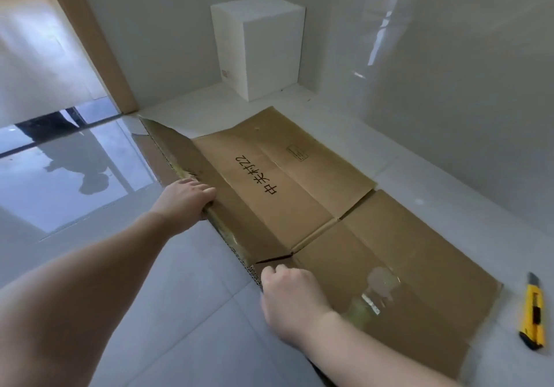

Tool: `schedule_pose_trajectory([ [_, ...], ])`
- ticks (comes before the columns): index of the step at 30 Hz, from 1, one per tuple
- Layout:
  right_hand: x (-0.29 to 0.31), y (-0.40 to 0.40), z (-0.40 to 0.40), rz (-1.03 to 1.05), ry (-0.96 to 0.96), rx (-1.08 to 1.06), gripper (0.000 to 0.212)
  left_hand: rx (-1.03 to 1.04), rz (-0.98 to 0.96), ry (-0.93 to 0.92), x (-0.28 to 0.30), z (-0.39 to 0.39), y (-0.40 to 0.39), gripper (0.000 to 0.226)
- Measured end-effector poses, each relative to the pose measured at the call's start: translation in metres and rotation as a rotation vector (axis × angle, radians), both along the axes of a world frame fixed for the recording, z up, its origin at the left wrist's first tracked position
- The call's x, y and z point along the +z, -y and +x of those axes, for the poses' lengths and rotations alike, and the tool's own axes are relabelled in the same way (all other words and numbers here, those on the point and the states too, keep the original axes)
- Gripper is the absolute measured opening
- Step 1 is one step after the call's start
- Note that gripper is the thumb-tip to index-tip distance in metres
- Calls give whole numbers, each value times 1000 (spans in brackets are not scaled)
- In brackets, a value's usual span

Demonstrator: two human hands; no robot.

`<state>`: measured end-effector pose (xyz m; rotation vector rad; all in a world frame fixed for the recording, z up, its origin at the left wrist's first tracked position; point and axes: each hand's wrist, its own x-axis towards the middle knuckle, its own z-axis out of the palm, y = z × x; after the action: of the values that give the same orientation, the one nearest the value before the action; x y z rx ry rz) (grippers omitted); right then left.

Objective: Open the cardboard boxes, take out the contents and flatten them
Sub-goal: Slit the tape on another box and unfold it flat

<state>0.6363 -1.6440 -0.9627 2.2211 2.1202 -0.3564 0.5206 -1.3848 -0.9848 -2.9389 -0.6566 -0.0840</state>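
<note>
A brown cardboard box (299, 200) lies collapsed and almost flat on the pale tiled floor, with black handwritten characters on its upper panel and bits of clear tape near its close end. My left hand (186, 197) grips the raised left edge of the box at mid-length, fingers curled over the fold. My right hand (290, 290) is closed on the same left edge nearer to me, knuckles up, resting on the lower panel. The left flap still stands a little off the floor.
A white foam block (257, 47) stands in the far corner against the glossy walls. A yellow utility knife (535, 317) lies on the floor right of the box. A doorway with a wooden frame (99, 50) opens at the left.
</note>
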Motion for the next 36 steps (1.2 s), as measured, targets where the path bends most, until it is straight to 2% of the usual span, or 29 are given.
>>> schedule_pose_trajectory([
  [2,-7,-7,-10,-45,-22,53,28,58,-85,-140,-14,-18,-5,26],
  [5,-18,-14,-1,-128,-5,28,37,185,-441,-456,-34,-49,-3,68],
  [6,-25,-16,7,-153,9,-4,39,225,-506,-476,-38,-55,-2,73],
  [10,-65,-23,48,-354,39,-200,55,337,-456,-339,-59,-43,7,53],
  [13,-99,-27,75,-400,22,-284,74,429,-436,-294,-86,-14,14,65],
  [18,-148,-35,107,-280,28,-362,95,300,-496,-256,-119,55,14,81],
  [22,-178,-34,109,-148,32,-391,86,318,-458,-312,-148,71,8,88],
  [26,-164,-36,117,-297,-23,-337,90,319,-477,-380,-133,72,10,87],
  [28,-151,-40,132,-337,-10,-301,95,364,-513,-319,-130,74,18,84],
  [30,-146,-52,160,-306,38,-365,97,473,-525,-216,-132,71,26,82],
  [32,-146,-73,187,-285,86,-418,91,577,-522,-188,-136,58,26,81],
  [36,-157,-126,209,-179,110,-323,85,511,-415,-192,-142,41,7,85],
])
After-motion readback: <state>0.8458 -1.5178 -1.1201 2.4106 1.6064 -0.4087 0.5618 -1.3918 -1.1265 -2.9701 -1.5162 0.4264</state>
